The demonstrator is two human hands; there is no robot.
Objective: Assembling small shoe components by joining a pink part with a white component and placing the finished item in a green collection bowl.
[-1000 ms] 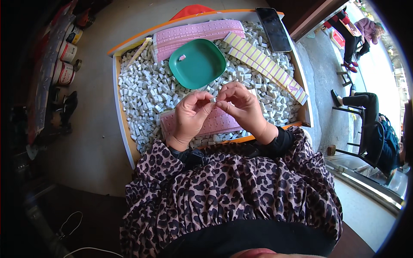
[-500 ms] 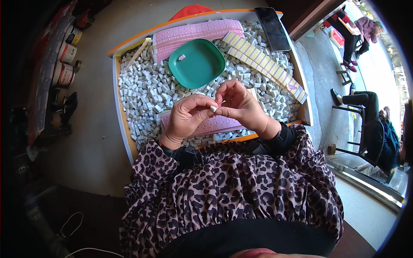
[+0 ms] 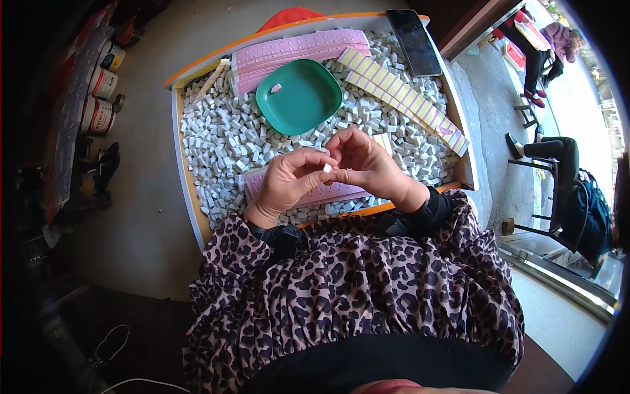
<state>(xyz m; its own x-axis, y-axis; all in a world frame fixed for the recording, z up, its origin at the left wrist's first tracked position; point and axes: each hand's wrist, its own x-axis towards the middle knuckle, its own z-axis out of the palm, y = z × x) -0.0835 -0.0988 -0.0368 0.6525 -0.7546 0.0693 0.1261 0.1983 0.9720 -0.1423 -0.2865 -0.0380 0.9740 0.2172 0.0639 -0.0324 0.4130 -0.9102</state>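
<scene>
My left hand (image 3: pixel 287 182) and my right hand (image 3: pixel 374 167) meet fingertip to fingertip over the near part of a wooden tray. Between them is a small white block (image 3: pixel 327 168), pinched by the left thumb and forefinger. The right thumb presses on its other side, with the right fingers curled above it. Under the hands lies a pink sheet (image 3: pixel 331 194) with rows of small marks, partly covered by them. Loose white blocks (image 3: pixel 230 148) fill the tray around it. Beyond the hands, a green plate (image 3: pixel 302 98) carries one small pink-and-white piece (image 3: pixel 276 88).
A stack of pink sheets (image 3: pixel 295 49) lies behind the plate. Yellow-and-white strips (image 3: pixel 407 98) run along the right, near a black phone (image 3: pixel 415 43) at the back corner. The tray's rim (image 3: pixel 180 164) is raised. Cans (image 3: pixel 103 84) stand far left; people sit at far right.
The white block has turned slightly between my fingertips, and my right fingers have shifted a little. Both hands stay over the same spot.
</scene>
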